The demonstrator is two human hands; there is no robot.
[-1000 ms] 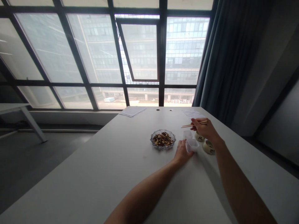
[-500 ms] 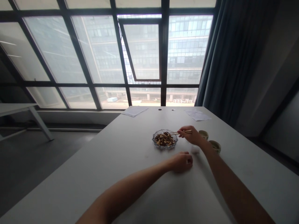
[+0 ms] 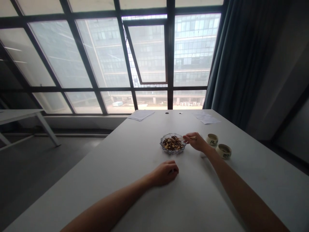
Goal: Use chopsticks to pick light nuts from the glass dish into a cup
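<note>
My right hand is closed around a pair of wooden chopsticks. Their tips reach over the right side of a clear glass bowl with a scalloped rim. Mixed nuts and dark dried pieces fill this bowl. My left hand rests on the table in front of it, fingers curled in, with nothing seen in them; its palm is hidden. Two pale ceramic cups with dark characters, the farther one and the nearer one, stand just right of my right wrist.
Everything stands on a white table. Papers lie at its far left and far right. Ahead are large windows with one tilted pane. A blue curtain hangs at the right, and another table stands at the left.
My left hand has moved left, away from my right wrist. The chopsticks have gone slightly deeper into the nuts. A blurred pale patch below my right wrist no longer shows. The view has shifted slightly.
</note>
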